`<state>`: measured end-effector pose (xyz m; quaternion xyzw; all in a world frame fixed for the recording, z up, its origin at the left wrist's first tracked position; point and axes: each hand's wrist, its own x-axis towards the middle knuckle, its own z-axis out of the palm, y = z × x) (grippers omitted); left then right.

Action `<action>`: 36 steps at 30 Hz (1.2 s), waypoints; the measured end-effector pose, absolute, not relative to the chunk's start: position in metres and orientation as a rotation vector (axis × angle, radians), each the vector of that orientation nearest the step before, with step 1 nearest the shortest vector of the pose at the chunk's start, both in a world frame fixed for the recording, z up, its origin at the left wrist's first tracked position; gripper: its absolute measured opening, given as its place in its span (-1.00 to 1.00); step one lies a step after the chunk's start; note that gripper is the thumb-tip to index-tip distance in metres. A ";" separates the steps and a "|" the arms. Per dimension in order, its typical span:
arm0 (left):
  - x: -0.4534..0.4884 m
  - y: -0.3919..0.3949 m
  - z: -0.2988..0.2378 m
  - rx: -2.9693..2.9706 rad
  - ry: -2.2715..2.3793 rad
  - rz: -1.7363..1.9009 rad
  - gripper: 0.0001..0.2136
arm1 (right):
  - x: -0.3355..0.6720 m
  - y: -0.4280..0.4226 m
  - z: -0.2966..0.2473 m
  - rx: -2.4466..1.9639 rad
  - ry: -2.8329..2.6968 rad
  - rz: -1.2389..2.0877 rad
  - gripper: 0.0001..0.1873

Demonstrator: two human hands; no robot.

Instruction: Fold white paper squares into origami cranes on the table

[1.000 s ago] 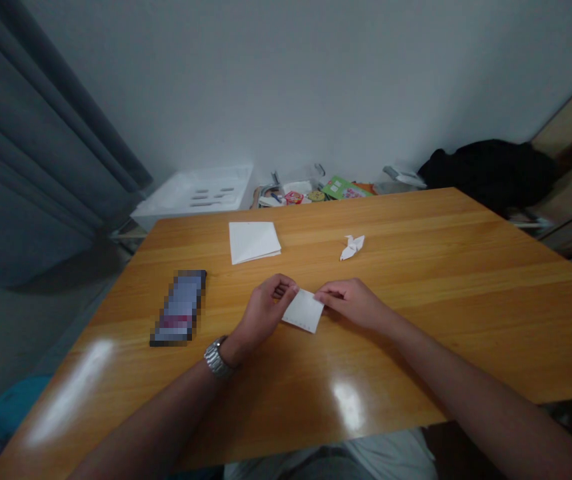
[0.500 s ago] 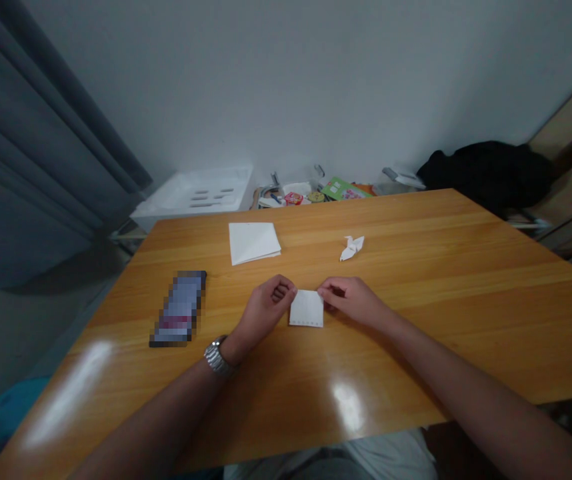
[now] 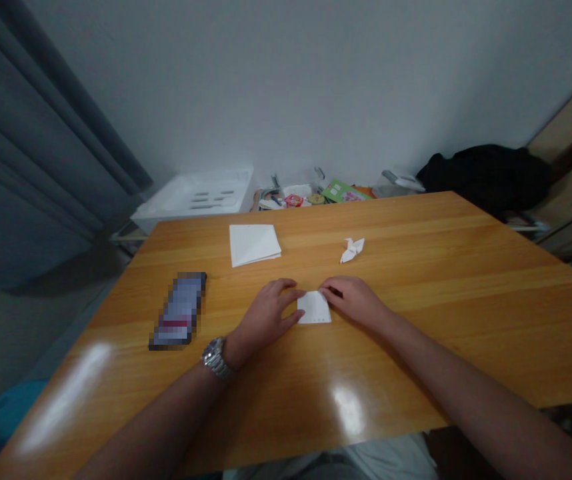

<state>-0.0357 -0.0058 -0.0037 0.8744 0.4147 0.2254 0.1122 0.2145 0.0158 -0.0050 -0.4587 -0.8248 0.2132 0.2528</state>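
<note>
The left hand [image 3: 266,317] lies nearly flat, fingertips at the edge of a paper square [image 3: 315,309]. The right hand [image 3: 355,300] curls over its far corner, grip unclear. Together they steady it on the table [image 3: 416,353], a paper crane [image 3: 352,251] at one o'clock.

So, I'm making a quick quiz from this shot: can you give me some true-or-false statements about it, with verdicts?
1. The watch is on the left wrist. True.
2. The left hand and right hand both touch the small paper square. True.
3. The paper crane sits under the right hand. False: it lies on the table beyond the hands.
4. The phone lies to the right of the right hand. False: it lies left of the left hand.
5. A larger folded paper lies beyond the left hand. True.
</note>
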 end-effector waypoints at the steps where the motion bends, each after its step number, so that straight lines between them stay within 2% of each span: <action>1: -0.036 -0.006 -0.005 2.584 1.228 0.642 -0.67 | 0.215 0.016 -0.005 -1.247 -2.249 0.567 -0.81; 9: -0.036 -0.007 -0.005 2.646 1.315 0.583 -0.67 | 0.214 0.015 -0.006 -1.116 -2.269 0.461 -0.84; 16: -0.036 -0.008 -0.002 2.654 1.365 0.594 -0.66 | 0.214 0.012 -0.004 -0.866 -2.399 0.468 -0.72; 29: -0.035 -0.007 0.009 2.709 1.183 0.524 -0.53 | 0.217 0.015 -0.006 -0.912 -2.436 0.497 -0.71; 36: -0.034 -0.008 0.005 2.691 1.182 0.532 -0.62 | 0.217 0.015 -0.007 -0.895 -2.424 0.503 -0.70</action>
